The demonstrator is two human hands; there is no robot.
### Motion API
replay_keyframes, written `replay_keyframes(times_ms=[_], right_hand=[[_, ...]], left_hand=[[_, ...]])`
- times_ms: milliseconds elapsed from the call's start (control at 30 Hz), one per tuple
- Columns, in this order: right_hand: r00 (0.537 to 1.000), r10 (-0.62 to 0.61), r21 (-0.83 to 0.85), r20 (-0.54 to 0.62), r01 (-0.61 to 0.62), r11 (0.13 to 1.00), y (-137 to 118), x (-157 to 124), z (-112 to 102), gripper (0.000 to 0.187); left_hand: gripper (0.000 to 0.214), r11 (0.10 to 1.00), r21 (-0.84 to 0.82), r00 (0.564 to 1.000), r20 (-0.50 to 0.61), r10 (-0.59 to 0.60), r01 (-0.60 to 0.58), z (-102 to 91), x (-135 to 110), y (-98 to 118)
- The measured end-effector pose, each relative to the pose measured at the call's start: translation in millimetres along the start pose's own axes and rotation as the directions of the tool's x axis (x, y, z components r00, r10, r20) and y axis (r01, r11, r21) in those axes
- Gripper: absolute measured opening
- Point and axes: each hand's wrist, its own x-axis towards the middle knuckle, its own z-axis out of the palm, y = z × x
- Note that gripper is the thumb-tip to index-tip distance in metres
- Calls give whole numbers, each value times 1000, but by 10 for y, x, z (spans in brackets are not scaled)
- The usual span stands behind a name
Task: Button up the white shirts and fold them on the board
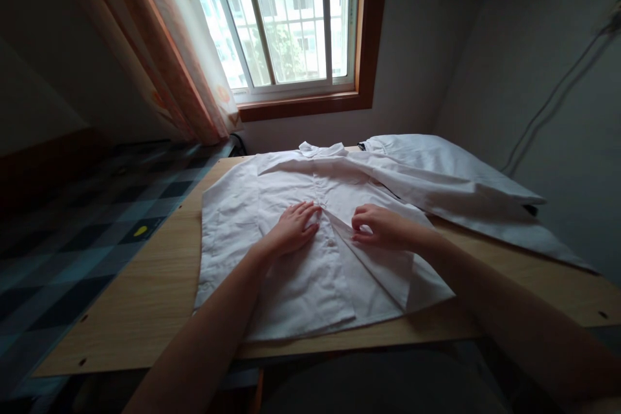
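A white button-up shirt [291,284] lies spread on a wooden board, its collar [323,150] toward the window. My left hand [294,228] rests flat on the shirt's front beside the button placket, fingers stretched out. Just across the placket, my right hand [376,226] has its fingers curled in a pinch on the loose front edge. That front panel [378,272] is partly turned back below the right hand, leaving a slanting fold. One sleeve [466,207] stretches off to the right. A small button [331,242] shows on the placket.
The wooden board [130,297] carries the shirt. More white cloth [422,145] is heaped at the back right. To the left is a checked cloth surface [72,259]. Behind stand a barred window [291,19] and an orange curtain [169,58]. A cable [548,103] hangs on the right wall.
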Motion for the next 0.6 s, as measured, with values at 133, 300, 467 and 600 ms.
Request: replay_keyframes(times_ms=[133, 300, 467, 600], right_hand=[[996, 32, 81, 78, -38, 996, -81, -51, -91, 12], [999, -32, 307, 13, 26, 951, -201, -57, -147, 10], [995, -47, 401, 83, 10, 916, -230, -20, -17, 7], [978, -52, 427, 200, -40, 903, -161, 19, 103, 12]], left_hand=[[49, 1000, -11, 999, -40, 23, -24, 14, 9, -11], [39, 985, -112, 983, -140, 118, -134, -6, 25, -29], [32, 958, -136, 964, -121, 238, -253, -81, -13, 36], [32, 970, -138, 979, -63, 195, -202, -129, -53, 66]])
